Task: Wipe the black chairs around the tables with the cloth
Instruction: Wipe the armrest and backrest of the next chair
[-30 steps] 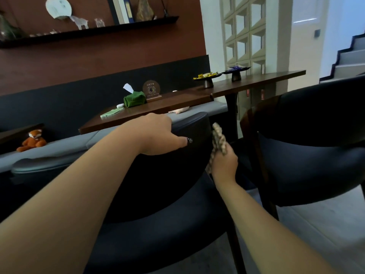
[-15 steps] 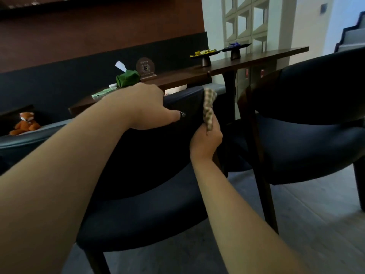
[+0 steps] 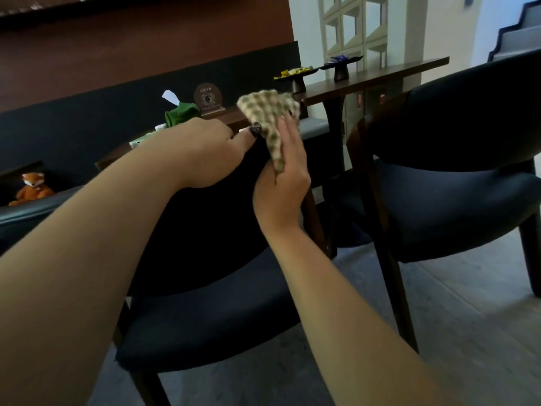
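From the head camera, the left hand (image 3: 209, 152) grips the top rail of the nearer black chair (image 3: 205, 326), fingers curled over its far side, thumb lying along the rail. The right hand (image 3: 282, 183) holds the checked cloth (image 3: 270, 118) against the right end of that backrest, fingers fairly straight, pressing the cloth to the rail while a bunched part sticks up above the fingertips.

The risks, as I judge them: the loose upper fold is not in contact, so a stroke could pass with only part of the cloth wiping. The cloth could slip out from under flat fingers if it drags on the upholstery. A hard sideways push could swing the chair into the tabletop (image 3: 377, 76) just behind, where two small pedestal dishes (image 3: 295, 74) stand near its front edge.

Hidden: the left fingertips, the backrest's far face, and most of its front behind the forearms. The second black chair (image 3: 456, 177) is cut off at the right. The dark upholstery shows no visible dust, so wiped areas cannot be told apart.
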Tool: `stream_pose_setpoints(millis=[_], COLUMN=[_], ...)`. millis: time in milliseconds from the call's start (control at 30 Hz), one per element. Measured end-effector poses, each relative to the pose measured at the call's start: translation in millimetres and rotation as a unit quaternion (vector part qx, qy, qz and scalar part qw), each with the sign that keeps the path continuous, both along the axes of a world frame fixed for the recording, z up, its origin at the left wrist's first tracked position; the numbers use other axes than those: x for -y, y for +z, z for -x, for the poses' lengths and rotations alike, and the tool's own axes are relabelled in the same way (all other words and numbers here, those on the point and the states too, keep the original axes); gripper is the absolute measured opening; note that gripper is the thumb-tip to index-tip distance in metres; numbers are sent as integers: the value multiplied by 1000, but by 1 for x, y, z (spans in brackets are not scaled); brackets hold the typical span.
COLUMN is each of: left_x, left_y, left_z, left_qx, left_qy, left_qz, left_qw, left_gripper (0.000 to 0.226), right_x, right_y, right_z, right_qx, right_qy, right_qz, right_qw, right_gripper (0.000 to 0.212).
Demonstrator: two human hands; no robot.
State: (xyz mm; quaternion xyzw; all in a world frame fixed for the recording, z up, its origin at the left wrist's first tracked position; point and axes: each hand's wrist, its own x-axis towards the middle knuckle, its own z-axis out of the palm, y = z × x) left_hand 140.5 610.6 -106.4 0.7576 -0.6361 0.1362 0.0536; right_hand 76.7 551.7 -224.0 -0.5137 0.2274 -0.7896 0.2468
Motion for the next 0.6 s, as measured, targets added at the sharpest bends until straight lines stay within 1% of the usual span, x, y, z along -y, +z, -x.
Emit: stream_pose_setpoints(millis=[100, 200, 267, 300, 333, 367, 400, 467, 533, 600], left_x=[0, 1, 1, 1, 1, 1, 1, 1, 2, 1], left_y=[2, 3, 5, 5, 5, 5, 6, 6, 5, 2], left_z=[-1, 0, -1, -1, -2, -2, -2, -3, -4, -4], left_qx=[-10, -13, -15, -17, -20, -22, -23, -26, -24, -17], left_qy=[4, 3, 0, -3, -6, -8, -9, -14, -21, -21], left_qz=[-16, -27, -30, -33, -36, -39, -40, -41, -36, -15], left_qw=[1000, 1000, 999, 999, 999, 999, 999, 999, 999, 1000], left_gripper=[58, 59, 59, 59, 59, 59, 58, 58, 59, 58], right_x=[5, 2, 1, 2, 3, 3, 3, -1, -5, -14], right_y=[-35, -86, -119, -129, -133, -130, -121, -89, -49, -11], right_z=[-5, -20, -28, -30, -30, -29, -25, -13, 0, 5], right_qx=[22, 37, 47, 59, 76, 92, 106, 149, 190, 178], right_qy=[-5, 19, 78, 119, 153, 167, 165, 138, 100, 64], right_qz=[-55, -167, -274, -335, -385, -406, -400, -339, -244, -136], right_qw=[998, 985, 957, 933, 907, 894, 895, 919, 946, 972], right_gripper=[44, 46, 43, 39, 35, 34, 34, 38, 43, 49])
